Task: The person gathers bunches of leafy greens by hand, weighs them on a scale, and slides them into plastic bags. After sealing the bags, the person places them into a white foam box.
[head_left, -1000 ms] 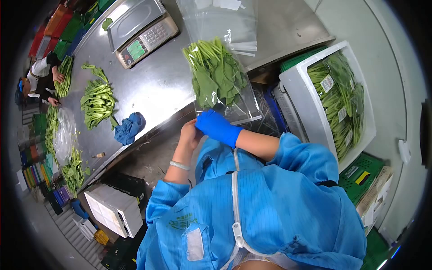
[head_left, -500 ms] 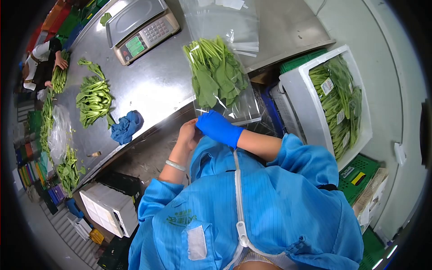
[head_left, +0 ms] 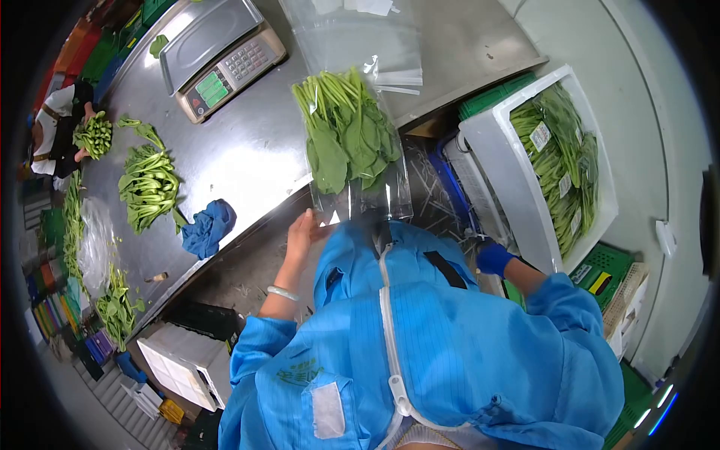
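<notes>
A bunch of leafy green vegetables (head_left: 349,135) lies in a clear plastic bag (head_left: 401,204) at the table edge, stems pointing away from me and the bag's near end hanging over the edge. My bare left hand (head_left: 301,231), with a pale bangle on its wrist, is at the bag's near left corner, its fingers closed about the plastic. Off to the right, my right hand (head_left: 495,259) in a blue glove is low beside the white foam box (head_left: 502,169). Its fingers are dark and partly hidden, so their grip does not show.
On the metal table (head_left: 240,150) are a scale (head_left: 232,67), flat clear bags (head_left: 356,41), a blue cloth (head_left: 208,229) and loose greens (head_left: 148,187). Labelled bagged greens (head_left: 559,165) fill the foam box. A co-worker (head_left: 64,127) handles greens at far left.
My right hand has left the bag and moved right and down beside the foam box. My left hand stays at the bag's corner. The co-worker's greens have turned and lifted.
</notes>
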Available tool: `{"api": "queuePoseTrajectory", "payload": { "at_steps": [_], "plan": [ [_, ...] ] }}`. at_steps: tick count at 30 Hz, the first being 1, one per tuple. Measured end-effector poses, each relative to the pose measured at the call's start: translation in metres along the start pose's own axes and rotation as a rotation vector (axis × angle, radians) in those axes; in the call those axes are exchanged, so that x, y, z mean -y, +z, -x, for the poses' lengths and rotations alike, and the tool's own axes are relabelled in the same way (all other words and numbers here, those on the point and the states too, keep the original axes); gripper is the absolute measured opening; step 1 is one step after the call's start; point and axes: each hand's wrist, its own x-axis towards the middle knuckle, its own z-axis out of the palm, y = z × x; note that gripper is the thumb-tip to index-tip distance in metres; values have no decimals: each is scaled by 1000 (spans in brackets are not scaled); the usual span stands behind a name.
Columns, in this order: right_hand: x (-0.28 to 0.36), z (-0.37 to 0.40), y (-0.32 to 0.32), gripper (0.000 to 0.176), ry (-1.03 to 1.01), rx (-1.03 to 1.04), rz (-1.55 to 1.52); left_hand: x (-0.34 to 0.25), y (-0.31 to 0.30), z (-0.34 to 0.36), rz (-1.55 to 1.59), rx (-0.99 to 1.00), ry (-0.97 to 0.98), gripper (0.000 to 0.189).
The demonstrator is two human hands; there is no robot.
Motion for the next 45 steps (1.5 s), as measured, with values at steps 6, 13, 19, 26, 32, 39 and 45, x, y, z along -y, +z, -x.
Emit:
{"api": "queuePoseTrajectory", "payload": {
  "at_steps": [6, 13, 19, 26, 32, 39, 45],
  "plan": [
    [97, 7, -163, 41, -270, -1332, -19, -4, 12, -1, -805, -308, 734, 46],
    [97, -33, -204, 22, -796, -1142, -230, -70, -15, -10, -799, 259, 955, 19],
    [88, -64, -219, 23, -674, -738, -1321, -76, -19, -52, -72, 365, 146, 35],
    [103, -41, -200, 22, -177, -1020, -1520, -46, 0, -78, -32, 240, -146, 38],
    [141, -16, -232, 50, -410, -1400, 4, -54, 2, -71, 197, 211, -232, 34],
    [139, -54, -241, 63, -463, -1229, -142, -60, 5, -63, 345, 67, -474, 30],
    [125, 39, -307, 40, -437, -1247, -534, -154, -56, -90, 753, 661, -384, 23]
  ]
}}
